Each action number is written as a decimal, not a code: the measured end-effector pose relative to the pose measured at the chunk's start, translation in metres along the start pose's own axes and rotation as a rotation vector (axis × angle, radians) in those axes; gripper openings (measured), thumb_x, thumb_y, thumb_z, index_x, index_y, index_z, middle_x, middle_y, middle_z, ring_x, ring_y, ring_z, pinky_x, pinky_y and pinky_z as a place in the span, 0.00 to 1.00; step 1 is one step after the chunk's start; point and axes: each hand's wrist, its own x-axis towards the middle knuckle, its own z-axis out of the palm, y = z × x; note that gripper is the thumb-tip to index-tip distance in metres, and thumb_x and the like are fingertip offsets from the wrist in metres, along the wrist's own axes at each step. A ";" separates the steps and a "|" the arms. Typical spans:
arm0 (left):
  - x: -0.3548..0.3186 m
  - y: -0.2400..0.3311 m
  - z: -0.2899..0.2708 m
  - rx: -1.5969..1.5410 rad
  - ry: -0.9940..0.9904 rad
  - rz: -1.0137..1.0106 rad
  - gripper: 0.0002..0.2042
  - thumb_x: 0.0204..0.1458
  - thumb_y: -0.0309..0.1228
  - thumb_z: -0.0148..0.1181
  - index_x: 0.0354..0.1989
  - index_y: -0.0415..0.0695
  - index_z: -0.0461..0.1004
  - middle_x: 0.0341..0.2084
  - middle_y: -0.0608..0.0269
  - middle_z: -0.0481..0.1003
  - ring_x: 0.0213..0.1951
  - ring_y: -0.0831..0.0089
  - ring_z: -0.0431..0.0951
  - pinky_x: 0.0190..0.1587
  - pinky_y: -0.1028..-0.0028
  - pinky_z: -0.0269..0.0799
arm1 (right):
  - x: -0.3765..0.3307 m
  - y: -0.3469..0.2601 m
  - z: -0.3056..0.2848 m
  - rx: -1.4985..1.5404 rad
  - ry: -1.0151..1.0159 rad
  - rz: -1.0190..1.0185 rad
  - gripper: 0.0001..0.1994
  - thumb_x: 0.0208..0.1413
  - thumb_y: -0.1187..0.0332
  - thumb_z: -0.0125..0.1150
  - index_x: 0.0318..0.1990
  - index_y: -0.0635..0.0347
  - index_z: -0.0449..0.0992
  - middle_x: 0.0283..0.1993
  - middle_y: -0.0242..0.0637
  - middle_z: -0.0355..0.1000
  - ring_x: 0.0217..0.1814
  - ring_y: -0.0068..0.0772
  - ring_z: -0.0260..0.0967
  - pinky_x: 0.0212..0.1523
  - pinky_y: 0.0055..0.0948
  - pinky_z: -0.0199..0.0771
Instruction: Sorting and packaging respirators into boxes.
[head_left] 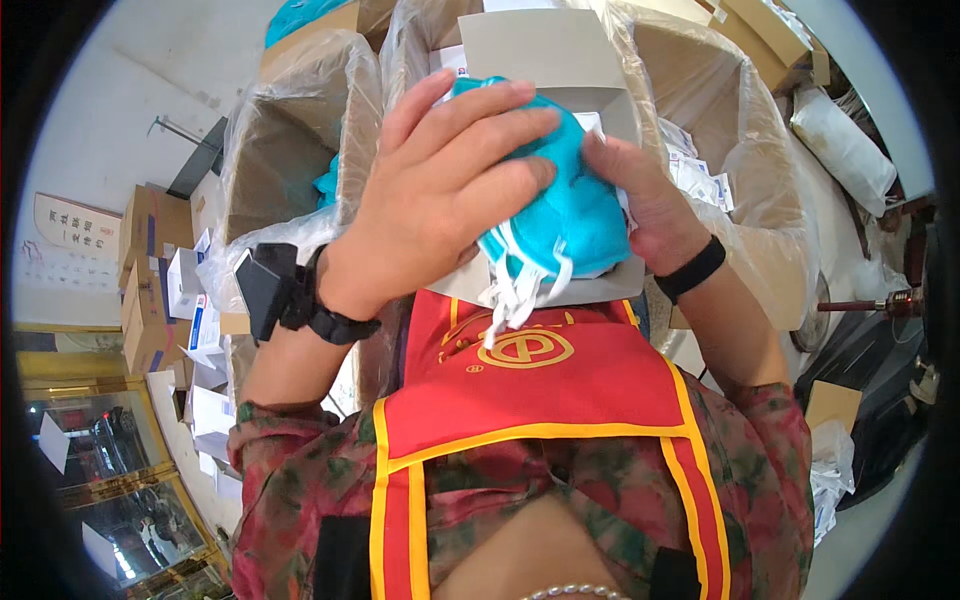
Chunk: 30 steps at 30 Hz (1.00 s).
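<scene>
A bundle of teal cup-shaped face masks [575, 215] with white straps [515, 290] sits at an opened cardboard box [540, 50] in front of my chest. My left hand [455, 165] lies over the top of the masks, its fingers stretched and spread, slightly blurred. On the other side, my right hand [655, 200] grips the box's right edge; its thumb reaches the masks, while its other fingers are hidden. The straps hang loosely toward me, over the near flap. The masks cover most of the inside of the box.
Plastic-lined cartons stand on both sides: the left carton [285, 170] holds more teal items, the right carton [700, 110] holds white packets [695, 170]. Small white boxes [205, 330] and brown cartons [150, 290] are piled at far left. A metal shaft [860, 305] sticks out at right.
</scene>
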 end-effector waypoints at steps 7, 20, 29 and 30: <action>-0.004 -0.010 -0.001 -0.023 -0.074 -0.110 0.16 0.32 0.20 0.61 0.35 0.41 0.70 0.37 0.58 0.73 0.43 0.56 0.72 0.46 0.64 0.67 | -0.036 0.039 -0.010 0.210 -0.050 0.204 0.15 0.60 0.59 0.56 0.46 0.61 0.70 0.36 0.35 0.75 0.16 0.12 0.57 0.16 0.14 0.56; -0.042 0.025 0.012 -0.838 -0.403 -0.365 0.20 0.37 0.31 0.65 0.41 0.42 0.69 0.30 0.53 0.71 0.36 0.51 0.72 0.37 0.60 0.69 | -0.057 -0.004 0.028 -0.576 -0.235 -0.334 0.20 0.45 0.75 0.71 0.47 0.63 0.72 0.46 0.34 0.70 0.48 0.26 0.69 0.51 0.26 0.66; -0.027 0.050 -0.026 -0.839 -0.425 -0.110 0.13 0.35 0.34 0.63 0.29 0.45 0.70 0.22 0.58 0.70 0.27 0.57 0.74 0.28 0.62 0.70 | -0.066 -0.031 0.066 -0.779 -0.985 -0.239 0.07 0.51 0.65 0.61 0.31 0.55 0.71 0.38 0.38 0.72 0.39 0.49 0.71 0.42 0.43 0.70; -0.027 0.050 -0.040 -0.763 -0.494 -0.016 0.15 0.31 0.37 0.63 0.27 0.45 0.68 0.22 0.58 0.67 0.25 0.58 0.72 0.25 0.64 0.68 | -0.075 -0.031 0.064 -0.779 -0.975 -0.244 0.07 0.51 0.65 0.61 0.31 0.55 0.71 0.38 0.38 0.72 0.39 0.49 0.71 0.42 0.43 0.70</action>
